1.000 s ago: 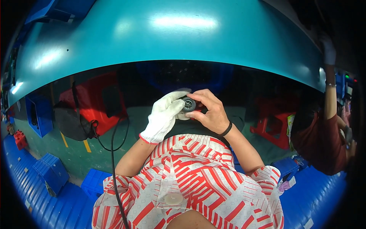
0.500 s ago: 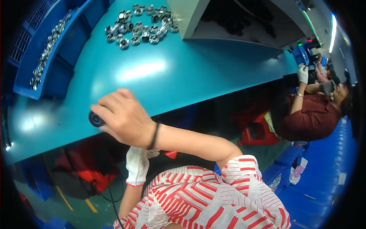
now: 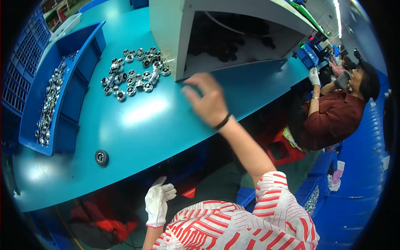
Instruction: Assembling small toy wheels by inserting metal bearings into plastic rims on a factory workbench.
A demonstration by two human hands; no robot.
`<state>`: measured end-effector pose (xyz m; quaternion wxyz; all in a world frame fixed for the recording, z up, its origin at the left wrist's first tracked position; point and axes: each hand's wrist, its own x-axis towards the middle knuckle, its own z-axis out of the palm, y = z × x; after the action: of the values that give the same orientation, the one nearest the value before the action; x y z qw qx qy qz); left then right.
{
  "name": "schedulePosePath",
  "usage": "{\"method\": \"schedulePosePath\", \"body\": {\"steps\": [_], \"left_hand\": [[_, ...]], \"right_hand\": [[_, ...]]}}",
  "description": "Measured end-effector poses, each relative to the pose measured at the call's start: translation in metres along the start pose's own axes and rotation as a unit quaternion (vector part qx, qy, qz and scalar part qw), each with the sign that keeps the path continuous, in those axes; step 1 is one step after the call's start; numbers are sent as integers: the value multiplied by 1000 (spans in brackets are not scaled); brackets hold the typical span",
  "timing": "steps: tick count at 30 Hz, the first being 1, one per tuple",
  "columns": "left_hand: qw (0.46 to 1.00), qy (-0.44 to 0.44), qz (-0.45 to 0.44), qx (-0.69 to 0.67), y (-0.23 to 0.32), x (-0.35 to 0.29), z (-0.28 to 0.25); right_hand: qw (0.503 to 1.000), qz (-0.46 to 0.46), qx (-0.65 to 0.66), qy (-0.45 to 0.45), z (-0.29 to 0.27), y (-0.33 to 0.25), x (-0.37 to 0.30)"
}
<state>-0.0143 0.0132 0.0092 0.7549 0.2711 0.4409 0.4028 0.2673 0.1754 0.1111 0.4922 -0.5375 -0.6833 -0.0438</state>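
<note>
My bare right hand (image 3: 208, 100) reaches over the table beside the white box's opening. Its thumb and fingers are apart, with nothing seen between them; motion blurs it a little. Below the table edge hangs my left hand (image 3: 157, 200) in a white knitted glove, thumb and fingers spread, holding nothing. A small black wheel (image 3: 101, 157), tyre-like with a silvery centre, lies on the teal table (image 3: 166, 114) near its front edge. Dark things (image 3: 225, 43), too dim to make out, lie inside the open-fronted white box (image 3: 168, 37).
Several shiny chrome round parts (image 3: 135, 75) lie in a loose cluster left of the box. A long blue bin (image 3: 68, 112) at the left holds more of them. To the right sits a co-worker (image 3: 333, 118) with gloved hands, near a red stool (image 3: 283, 152).
My right hand has let go of the black wheel, leaving it on the table, and moved right and away toward the box. My left hand's fingers now show spread. The view has shifted.
</note>
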Motion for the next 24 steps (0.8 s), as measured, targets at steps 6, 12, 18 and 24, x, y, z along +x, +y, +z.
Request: {"method": "schedulePosePath", "body": {"steps": [6,12,18,24], "left_hand": [[998,-53,-28,16,-3,10,21],[997,-61,-42,37,0,15,46],[993,-83,-66,58,5,10,48],[997,-63,-35,37,8,-3,38]], "right_hand": [[951,131,-279,32,-62,164,28],[957,180,-219,-68,-71,158,31],[984,109,-119,-75,-64,92,8],[987,77,37,-135,-55,-4,-30]]}}
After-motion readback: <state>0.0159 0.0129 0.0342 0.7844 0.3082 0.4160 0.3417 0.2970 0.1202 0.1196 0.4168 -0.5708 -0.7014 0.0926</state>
